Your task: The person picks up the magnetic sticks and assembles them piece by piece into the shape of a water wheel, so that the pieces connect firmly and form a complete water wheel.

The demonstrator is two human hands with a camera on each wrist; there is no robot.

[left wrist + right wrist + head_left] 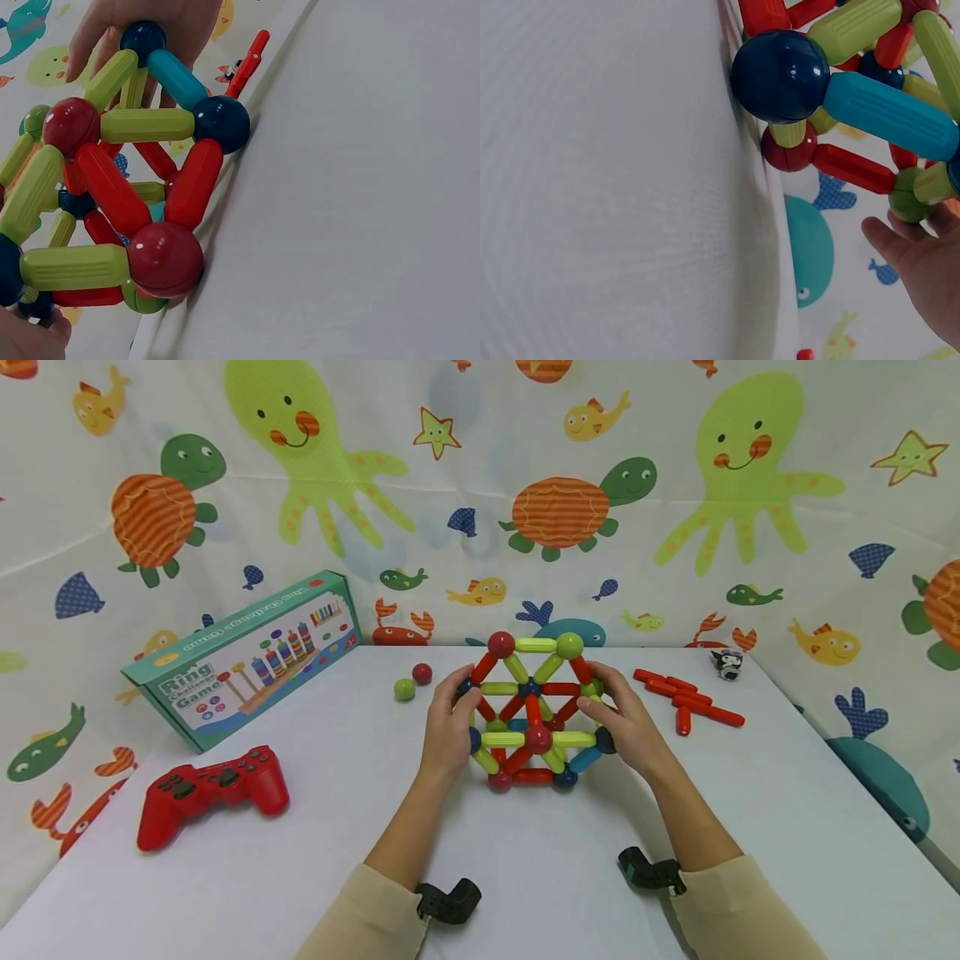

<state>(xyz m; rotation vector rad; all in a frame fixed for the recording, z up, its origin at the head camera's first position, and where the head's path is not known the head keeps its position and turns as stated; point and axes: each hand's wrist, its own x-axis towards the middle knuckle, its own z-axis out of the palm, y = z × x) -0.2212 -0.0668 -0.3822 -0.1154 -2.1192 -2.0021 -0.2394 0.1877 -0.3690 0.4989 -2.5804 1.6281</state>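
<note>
A magnetic ball-and-stick structure (pixel 537 740), built of red, lime and blue sticks joined by red, green and dark blue balls, stands upright between both hands at the table's middle. My left hand (pixel 448 728) holds its left side, thumb and fingers about a dark blue ball. On the opposite side, my right hand (pixel 632 720) grips it near a green ball, thumb in front. The left wrist view shows a red ball (pixel 166 259) low on the structure, right by the white tabletop. In the right wrist view, fingers (pixel 885 244) reach up to a green ball (pixel 910 196).
Loose red sticks (pixel 690 695) lie to the right, near a small black-and-white figure (pixel 727 664). A green ball (pixel 404 690) and a red ball (pixel 422 673) sit left of the structure. Farther left are a game box (pixel 247 660) and a red game controller (pixel 213 792).
</note>
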